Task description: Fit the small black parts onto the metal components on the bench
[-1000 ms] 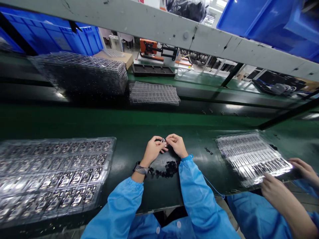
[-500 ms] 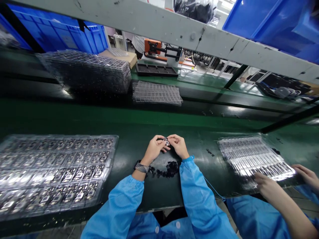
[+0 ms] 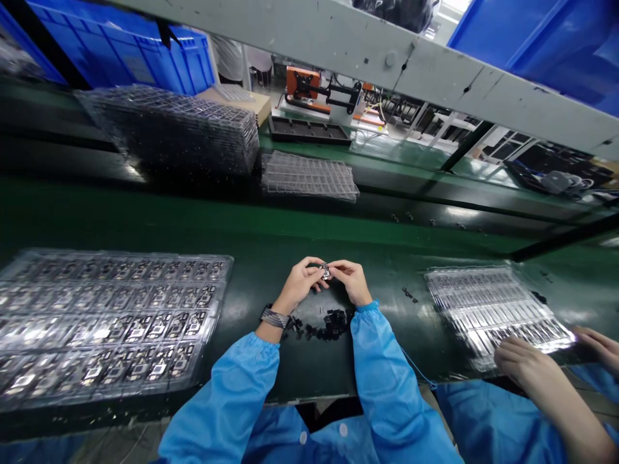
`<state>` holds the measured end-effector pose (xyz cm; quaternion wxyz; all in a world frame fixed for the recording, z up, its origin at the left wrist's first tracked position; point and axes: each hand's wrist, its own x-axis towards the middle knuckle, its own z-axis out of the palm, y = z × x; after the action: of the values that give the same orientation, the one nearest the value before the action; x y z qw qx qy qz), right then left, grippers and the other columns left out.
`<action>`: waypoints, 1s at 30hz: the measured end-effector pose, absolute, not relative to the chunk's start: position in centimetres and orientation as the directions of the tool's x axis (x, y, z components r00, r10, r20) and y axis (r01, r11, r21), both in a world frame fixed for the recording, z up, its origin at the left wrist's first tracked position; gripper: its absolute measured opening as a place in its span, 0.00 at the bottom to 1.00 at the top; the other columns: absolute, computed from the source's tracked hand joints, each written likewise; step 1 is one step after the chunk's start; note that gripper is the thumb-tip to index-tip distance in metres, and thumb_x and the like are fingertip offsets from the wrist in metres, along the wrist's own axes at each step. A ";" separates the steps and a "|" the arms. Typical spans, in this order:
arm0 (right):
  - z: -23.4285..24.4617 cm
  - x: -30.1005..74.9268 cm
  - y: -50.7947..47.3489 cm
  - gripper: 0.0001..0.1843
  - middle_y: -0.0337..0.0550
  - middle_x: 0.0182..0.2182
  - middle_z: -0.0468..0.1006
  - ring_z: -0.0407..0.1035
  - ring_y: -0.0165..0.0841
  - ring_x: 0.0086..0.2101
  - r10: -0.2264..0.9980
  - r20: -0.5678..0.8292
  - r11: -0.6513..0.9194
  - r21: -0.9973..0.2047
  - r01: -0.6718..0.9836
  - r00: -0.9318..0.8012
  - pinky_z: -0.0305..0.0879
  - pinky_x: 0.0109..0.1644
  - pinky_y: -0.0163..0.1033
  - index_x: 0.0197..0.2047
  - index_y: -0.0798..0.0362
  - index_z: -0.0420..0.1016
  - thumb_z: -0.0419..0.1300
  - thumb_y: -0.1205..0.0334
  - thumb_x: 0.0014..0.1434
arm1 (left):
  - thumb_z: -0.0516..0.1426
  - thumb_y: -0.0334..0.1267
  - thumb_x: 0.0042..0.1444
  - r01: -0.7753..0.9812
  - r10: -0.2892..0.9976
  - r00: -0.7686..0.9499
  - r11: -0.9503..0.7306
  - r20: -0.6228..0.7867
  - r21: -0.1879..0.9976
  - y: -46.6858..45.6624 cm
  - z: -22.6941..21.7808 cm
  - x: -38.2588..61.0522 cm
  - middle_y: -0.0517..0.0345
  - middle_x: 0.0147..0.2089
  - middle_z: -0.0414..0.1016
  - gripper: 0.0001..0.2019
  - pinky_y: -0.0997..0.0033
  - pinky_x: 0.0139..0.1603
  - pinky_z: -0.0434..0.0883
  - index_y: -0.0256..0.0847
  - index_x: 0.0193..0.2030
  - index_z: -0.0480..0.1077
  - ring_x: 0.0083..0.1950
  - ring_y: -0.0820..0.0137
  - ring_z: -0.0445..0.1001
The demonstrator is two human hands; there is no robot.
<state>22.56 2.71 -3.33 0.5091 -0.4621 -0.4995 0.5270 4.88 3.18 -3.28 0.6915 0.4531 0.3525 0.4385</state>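
Observation:
Between my two hands, above the green bench, is a small circuit board (image 3: 325, 271) with shiny metal parts. My left hand (image 3: 303, 282) pinches it from the left, the thumb and forefinger at its edge. From the other side, the thumb and forefinger of my right hand (image 3: 351, 279) close on its right edge. Fine details of the board are too small to make out. Below my hands lies a loose heap of small black parts (image 3: 334, 324). A clear tray (image 3: 223, 283) at the left holds rows of similar boards.
At the right, a co-worker's hand (image 3: 525, 364) is at another clear tray (image 3: 493, 290) of parts. A few black pieces (image 3: 409, 294) lie between us. Stacked clear trays (image 3: 193, 135) and a flat clear tray (image 3: 309, 175) stand behind, under a grey shelf beam (image 3: 300, 42).
Both hands remain on the circuit board, which now shows more of its face between my fingertips. The whole view has shifted slightly.

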 end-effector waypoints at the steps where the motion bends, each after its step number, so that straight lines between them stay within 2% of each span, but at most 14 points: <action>1: -3.3 22.5 2.7 0.14 0.43 0.33 0.83 0.76 0.36 0.31 0.998 0.020 0.016 -0.996 -0.085 -0.054 0.75 0.42 0.43 0.36 0.51 0.83 0.75 0.51 0.51 | 0.67 0.48 0.53 -0.273 0.927 0.365 0.191 -0.082 0.943 3.2 -3.3 4.9 0.52 0.34 0.81 0.22 0.74 0.25 0.70 0.38 0.48 0.68 0.29 0.66 0.81; 7: -3.4 22.7 2.7 0.21 0.40 0.32 0.83 0.75 0.34 0.30 0.998 -0.027 -0.038 -0.983 -0.179 -0.058 0.75 0.40 0.41 0.41 0.51 0.77 0.77 0.53 0.47 | 0.65 0.46 0.55 -0.189 0.937 0.346 0.113 -0.041 0.975 3.1 -3.0 5.1 0.54 0.32 0.81 0.19 0.74 0.24 0.69 0.37 0.49 0.70 0.27 0.67 0.79; 16: -3.4 23.0 2.9 0.16 0.43 0.28 0.81 0.73 0.34 0.28 0.995 -0.011 -0.021 -0.995 -0.101 -0.104 0.71 0.36 0.39 0.32 0.53 0.82 0.72 0.47 0.55 | 0.64 0.46 0.56 -0.160 0.942 0.335 0.060 -0.003 0.985 2.8 -2.2 4.8 0.56 0.30 0.78 0.19 0.74 0.24 0.70 0.37 0.50 0.74 0.26 0.68 0.78; 26: -3.3 22.5 2.8 0.19 0.40 0.27 0.79 0.71 0.31 0.27 0.992 -0.007 -0.011 -0.999 -0.036 -0.126 0.71 0.34 0.37 0.30 0.53 0.78 0.72 0.45 0.54 | 0.64 0.46 0.56 -0.122 0.935 0.354 0.072 -0.025 0.990 2.4 -1.8 4.8 0.59 0.28 0.76 0.19 0.76 0.22 0.67 0.34 0.50 0.75 0.23 0.73 0.74; 30: -2.8 22.9 2.7 0.21 0.39 0.24 0.77 0.65 0.29 0.23 0.983 -0.042 -0.042 -0.999 0.003 -0.177 0.64 0.28 0.34 0.32 0.53 0.76 0.67 0.41 0.57 | 0.66 0.47 0.54 -0.196 0.952 0.306 0.087 -0.023 0.977 2.5 -0.3 4.3 0.58 0.28 0.77 0.22 0.76 0.20 0.64 0.34 0.50 0.75 0.22 0.72 0.74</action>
<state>22.89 2.72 -2.76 0.4433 -0.4639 -0.5316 0.5529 4.32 2.47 -0.29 0.6337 0.5015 0.3765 0.4529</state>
